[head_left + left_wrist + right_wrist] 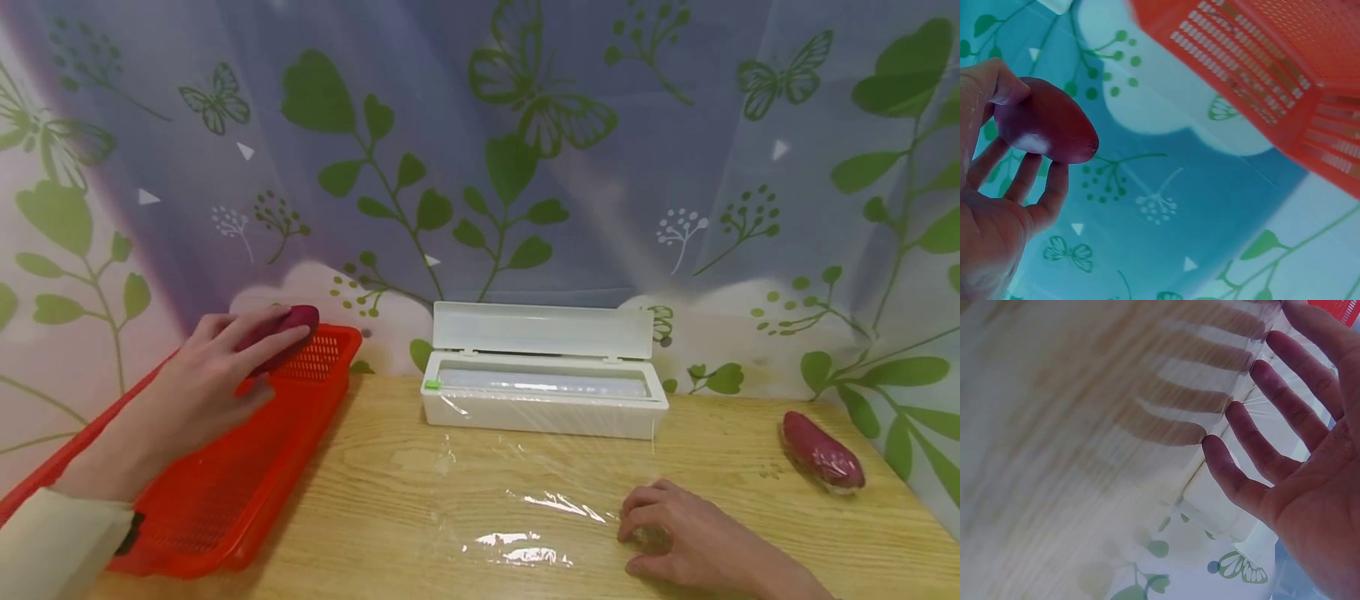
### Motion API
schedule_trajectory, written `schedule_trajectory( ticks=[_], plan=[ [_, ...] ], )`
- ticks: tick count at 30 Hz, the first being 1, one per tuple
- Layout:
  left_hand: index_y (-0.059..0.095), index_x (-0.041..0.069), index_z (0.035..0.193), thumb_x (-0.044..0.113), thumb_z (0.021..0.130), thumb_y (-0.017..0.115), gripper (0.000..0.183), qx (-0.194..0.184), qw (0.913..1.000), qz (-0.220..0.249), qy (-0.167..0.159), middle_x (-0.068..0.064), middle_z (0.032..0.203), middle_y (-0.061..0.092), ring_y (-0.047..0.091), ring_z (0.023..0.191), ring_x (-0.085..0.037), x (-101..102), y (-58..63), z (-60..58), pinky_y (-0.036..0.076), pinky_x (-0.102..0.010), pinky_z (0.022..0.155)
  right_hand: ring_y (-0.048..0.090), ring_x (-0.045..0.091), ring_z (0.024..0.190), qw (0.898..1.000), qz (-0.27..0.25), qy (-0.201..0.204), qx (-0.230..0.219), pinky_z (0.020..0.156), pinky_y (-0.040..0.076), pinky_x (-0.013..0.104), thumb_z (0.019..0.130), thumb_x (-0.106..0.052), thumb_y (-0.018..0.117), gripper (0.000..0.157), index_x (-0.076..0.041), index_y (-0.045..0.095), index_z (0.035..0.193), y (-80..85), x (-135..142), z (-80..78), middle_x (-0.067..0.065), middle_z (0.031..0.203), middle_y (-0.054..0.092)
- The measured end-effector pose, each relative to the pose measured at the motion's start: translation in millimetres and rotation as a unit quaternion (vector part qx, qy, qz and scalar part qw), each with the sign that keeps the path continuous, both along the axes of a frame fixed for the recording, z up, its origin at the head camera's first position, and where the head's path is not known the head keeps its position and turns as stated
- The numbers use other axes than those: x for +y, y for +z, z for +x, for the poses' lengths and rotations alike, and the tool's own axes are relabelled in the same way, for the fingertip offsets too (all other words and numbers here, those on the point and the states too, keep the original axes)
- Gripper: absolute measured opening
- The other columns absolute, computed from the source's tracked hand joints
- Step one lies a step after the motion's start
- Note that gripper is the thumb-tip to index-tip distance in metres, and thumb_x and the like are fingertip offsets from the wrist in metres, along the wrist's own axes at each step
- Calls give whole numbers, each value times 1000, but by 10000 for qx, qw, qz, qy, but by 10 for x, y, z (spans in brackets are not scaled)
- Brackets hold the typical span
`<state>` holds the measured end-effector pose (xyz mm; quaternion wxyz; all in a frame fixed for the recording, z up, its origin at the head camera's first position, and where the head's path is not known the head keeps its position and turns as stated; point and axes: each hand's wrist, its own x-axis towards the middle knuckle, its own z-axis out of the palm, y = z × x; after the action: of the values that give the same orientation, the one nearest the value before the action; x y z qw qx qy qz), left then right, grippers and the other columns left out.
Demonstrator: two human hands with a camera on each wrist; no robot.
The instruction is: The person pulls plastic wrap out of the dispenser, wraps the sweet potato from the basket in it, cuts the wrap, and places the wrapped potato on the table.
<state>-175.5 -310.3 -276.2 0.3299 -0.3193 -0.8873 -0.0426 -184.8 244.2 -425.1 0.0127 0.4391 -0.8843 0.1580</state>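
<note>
Left hand: thumb and fingers curled round a maroon sweet potato
Handling: probably firm, modest in weight, smooth enough to roll
Hold: best round its thick middle
Red basket: below the grip, its right wall between it and the clear film
Clear film: thin, likely to cling and crease
Right hand: fingers spread at the film's edge, pinching nothing visible
White dispenser: right of the left grip, lid up
Wrapped sweet potato: farthest right

Free lane between red basket and white box, film over tabletop in front, raised lid and patterned backdrop block rear, gap between box and wrapped purple item
</note>
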Motion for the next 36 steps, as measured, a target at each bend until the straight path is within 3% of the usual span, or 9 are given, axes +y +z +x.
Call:
schedule_trajectory(
  ticks=[8, 19, 36],
  plan=[
    [64, 11, 137, -9, 67, 74, 74, 109, 9997, 15, -206, -20, 144, 54, 50, 112, -42, 173, -3, -10, 57, -56, 75, 56, 2, 99, 9999, -57, 40, 119, 83, 53, 32, 89, -46, 77, 14, -37, 71, 97, -5, 6, 9, -22, 108, 63],
    [64, 10, 137, -9, 69, 72, 71, 133, 9991, 64, -388, -19, 146, 54, 51, 110, -41, 339, -29, -9, 54, -52, 79, 58, 8, 104, 9993, 141, -106, -333, 85, 55, 34, 87, -48, 77, 16, -37, 72, 99, 17, -12, -33, -15, 114, 66],
    [64, 15, 137, -7, 74, 73, 67, 10, 9983, 160, -558, -15, 146, 55, 51, 116, -39, 717, -62, -65, 60, -51, 80, 57, 7, 102, 9999, 54, -30, -146, 83, 55, 33, 87, -46, 79, 17, -35, 73, 99, 17, -7, -31, -16, 112, 66]
  ],
)
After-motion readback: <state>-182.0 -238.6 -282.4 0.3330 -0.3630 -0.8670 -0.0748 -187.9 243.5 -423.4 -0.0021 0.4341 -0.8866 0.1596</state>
